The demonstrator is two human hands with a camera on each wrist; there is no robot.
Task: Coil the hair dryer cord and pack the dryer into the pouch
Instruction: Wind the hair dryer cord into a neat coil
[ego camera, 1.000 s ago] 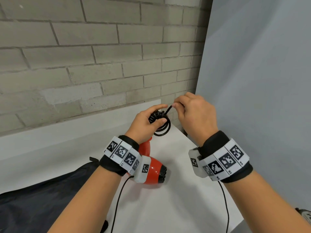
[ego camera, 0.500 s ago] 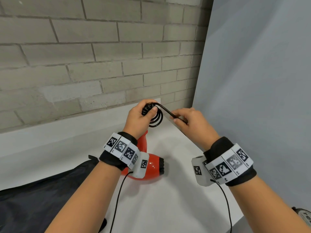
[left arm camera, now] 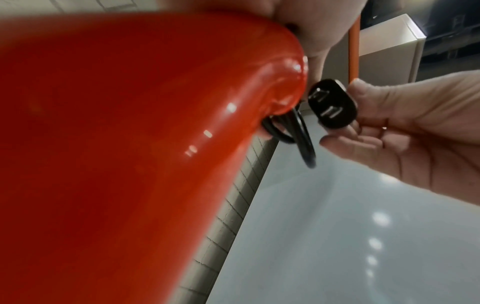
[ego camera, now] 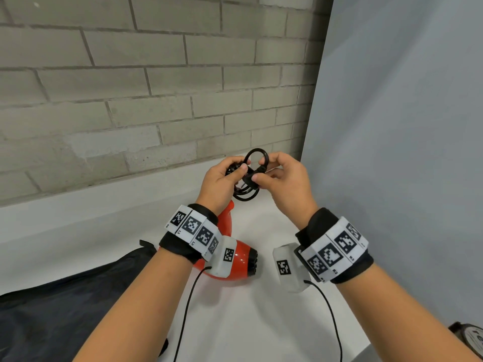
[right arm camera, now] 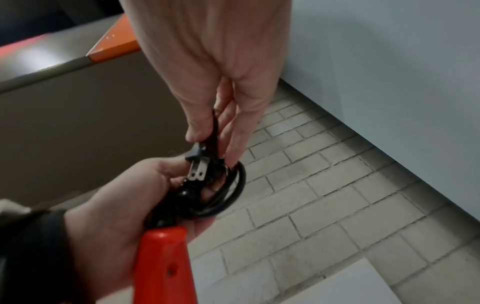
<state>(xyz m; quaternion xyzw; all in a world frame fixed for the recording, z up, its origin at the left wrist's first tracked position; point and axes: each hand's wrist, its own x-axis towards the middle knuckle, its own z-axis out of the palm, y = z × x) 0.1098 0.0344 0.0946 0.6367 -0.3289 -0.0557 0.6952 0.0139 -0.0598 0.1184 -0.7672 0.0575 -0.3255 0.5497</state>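
Cord (ego camera: 247, 190) sits nearly coiled in the left hand (ego camera: 222, 182), right hand (ego camera: 283, 178) pinching the plug (left arm camera: 331, 107); pouch (ego camera: 52, 309) at seven o'clock awaits the dryer (ego camera: 235, 259).

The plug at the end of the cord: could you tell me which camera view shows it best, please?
The left wrist view: the plug faces the camera, both prongs clear, pinched by the right hand. The right wrist view shows it smaller, side-on, above the coiled cord. In the head view fingers mostly hide it.
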